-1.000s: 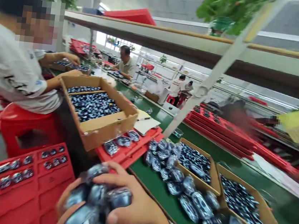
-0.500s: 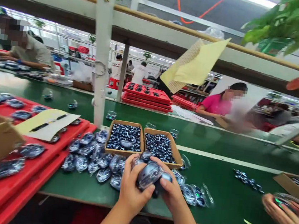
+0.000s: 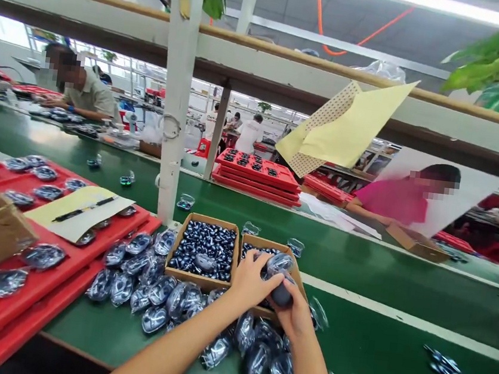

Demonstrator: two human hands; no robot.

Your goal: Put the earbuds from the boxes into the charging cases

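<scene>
Red tray [image 3: 64, 268] left of the cardboard box [image 3: 265, 243], bagged mice [image 3: 158, 297] heaped just in front of it, left hand [image 3: 253, 282] and right hand [image 3: 295, 315] curled close together, gripping a bagged computer mouse [image 3: 279, 279] above the box.

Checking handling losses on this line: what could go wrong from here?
The left hand and right hand hold a bagged mouse above an open cardboard box; a slip could drop it into the box. The left forearm crosses just over the loose bagged mice on the green belt, and could sweep some aside.
</scene>
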